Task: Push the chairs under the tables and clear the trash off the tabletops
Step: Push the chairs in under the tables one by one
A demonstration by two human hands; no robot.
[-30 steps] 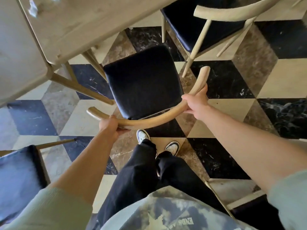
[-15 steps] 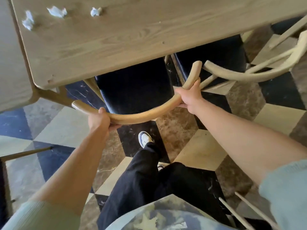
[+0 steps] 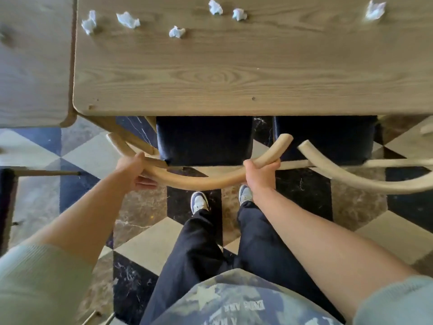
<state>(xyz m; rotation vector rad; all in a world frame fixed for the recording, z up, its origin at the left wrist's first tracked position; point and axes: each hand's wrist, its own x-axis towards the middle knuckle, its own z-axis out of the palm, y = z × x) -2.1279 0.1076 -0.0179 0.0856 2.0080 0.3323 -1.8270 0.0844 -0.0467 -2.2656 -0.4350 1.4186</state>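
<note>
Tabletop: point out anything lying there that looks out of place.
Six crumpled paper wads litter the far side of the table: two at the left, one nearer the middle, a pair beyond it, and one at the right. Nothing else lies on it.

6 paper wads lie on the desk. 2 chairs sit partly under its near edge, one left of the other.
</note>
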